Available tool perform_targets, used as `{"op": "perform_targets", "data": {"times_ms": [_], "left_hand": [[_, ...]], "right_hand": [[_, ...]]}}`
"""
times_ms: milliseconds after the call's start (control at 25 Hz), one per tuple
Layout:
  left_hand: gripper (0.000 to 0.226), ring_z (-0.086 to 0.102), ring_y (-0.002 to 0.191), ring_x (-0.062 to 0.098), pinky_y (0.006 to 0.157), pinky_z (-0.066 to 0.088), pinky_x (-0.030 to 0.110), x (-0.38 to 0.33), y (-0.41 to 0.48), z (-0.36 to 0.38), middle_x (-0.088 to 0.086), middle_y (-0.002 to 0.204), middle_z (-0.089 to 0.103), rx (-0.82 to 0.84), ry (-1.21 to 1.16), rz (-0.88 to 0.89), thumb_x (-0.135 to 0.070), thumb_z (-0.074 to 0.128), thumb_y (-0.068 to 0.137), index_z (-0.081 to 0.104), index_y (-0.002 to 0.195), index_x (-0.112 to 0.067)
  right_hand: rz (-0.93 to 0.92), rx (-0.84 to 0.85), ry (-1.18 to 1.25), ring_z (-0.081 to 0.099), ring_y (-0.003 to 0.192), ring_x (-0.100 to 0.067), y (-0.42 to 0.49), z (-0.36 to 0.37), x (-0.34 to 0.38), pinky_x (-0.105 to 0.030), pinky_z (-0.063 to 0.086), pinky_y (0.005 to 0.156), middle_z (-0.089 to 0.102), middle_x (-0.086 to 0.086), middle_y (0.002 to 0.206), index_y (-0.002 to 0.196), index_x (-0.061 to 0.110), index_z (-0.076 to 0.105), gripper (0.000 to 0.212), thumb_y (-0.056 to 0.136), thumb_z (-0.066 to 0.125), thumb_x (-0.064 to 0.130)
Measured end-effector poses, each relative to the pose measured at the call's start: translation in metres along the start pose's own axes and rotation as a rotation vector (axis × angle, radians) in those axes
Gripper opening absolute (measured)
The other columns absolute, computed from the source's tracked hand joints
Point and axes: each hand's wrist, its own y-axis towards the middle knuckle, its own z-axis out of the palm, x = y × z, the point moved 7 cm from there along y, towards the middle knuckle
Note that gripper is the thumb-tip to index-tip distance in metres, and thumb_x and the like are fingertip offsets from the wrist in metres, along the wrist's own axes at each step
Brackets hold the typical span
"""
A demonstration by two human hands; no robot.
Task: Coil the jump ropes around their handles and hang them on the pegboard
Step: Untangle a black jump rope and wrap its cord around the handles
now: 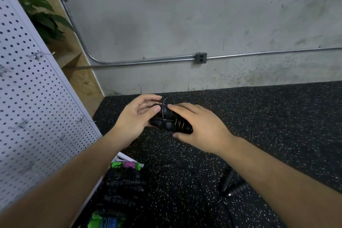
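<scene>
Left hand (pixel 135 119) and right hand (pixel 200 127) both grip coiled jump rope (pixel 169 123); loop (pixel 168 100) pokes up between them. Grip slackens: coil likely springs apart.

The pegboard (pixel 27 98) slants along the left, its wire hooks (pixel 37 55) jutting into the room (several blurred). At its foot a pile of coiled ropes (pixel 124 181) crowds the floor (pixel 277 116). Further right of the pegboard lies a loose black rope (pixel 235 183), with open floor beyond, up to the wall (pixel 185 15).
</scene>
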Motion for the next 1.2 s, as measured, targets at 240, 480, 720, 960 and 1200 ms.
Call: {"op": "perform_targets", "data": {"times_ms": [240,480,720,960,1200], "left_hand": [[0.068,0.038,0.136,-0.002,0.115,0.025,0.018,0.004,-0.005,-0.025,-0.016,0.142,0.048,0.250,0.894,0.308,-0.045,0.079,0.082,0.051,0.143,-0.035],[0.071,0.045,0.126,0.008,0.111,0.037,0.031,0.050,-0.022,-0.092,-0.009,0.135,0.053,0.275,1.119,0.140,-0.042,0.080,0.083,0.050,0.144,-0.024],[0.066,0.048,0.124,0.013,0.108,0.044,0.042,0.180,-0.094,-0.154,-0.002,0.136,0.051,0.254,0.990,-0.108,-0.035,0.078,0.087,0.049,0.144,-0.019],[0.065,0.036,0.142,0.025,0.117,0.031,0.034,0.310,-0.173,-0.172,0.005,0.156,0.033,0.353,1.001,-0.320,-0.025,0.069,0.093,0.041,0.151,-0.016],[0.062,0.032,0.146,0.030,0.114,0.032,0.039,0.398,-0.216,-0.154,0.009,0.161,0.025,0.332,1.053,-0.509,-0.020,0.061,0.097,0.037,0.153,-0.013]], "right_hand": [[-0.034,-0.003,0.069,0.055,0.121,-0.022,0.022,0.031,0.025,-0.041,0.049,0.099,0.051,0.009,0.144,0.154,0.034,0.032,0.081,0.084,0.070,0.050],[0.012,0.174,0.300,0.045,0.131,-0.021,0.047,0.099,0.062,-0.038,0.042,0.106,0.039,0.000,0.153,0.158,0.029,0.014,0.099,0.083,0.074,0.052],[-0.065,0.461,0.245,0.043,0.125,-0.025,0.047,0.228,0.114,-0.040,0.045,0.101,0.050,-0.004,0.134,0.147,0.024,0.032,0.081,0.081,0.071,0.048],[-0.063,0.628,0.241,0.043,0.125,-0.030,-0.012,0.369,0.150,-0.044,0.045,0.103,0.050,-0.005,0.133,0.146,0.023,0.035,0.075,0.084,0.067,0.049],[-0.006,0.715,0.263,0.034,0.131,-0.030,-0.059,0.462,0.155,-0.043,0.044,0.104,0.047,-0.006,0.139,0.152,0.022,0.035,0.071,0.091,0.063,0.044]]}}
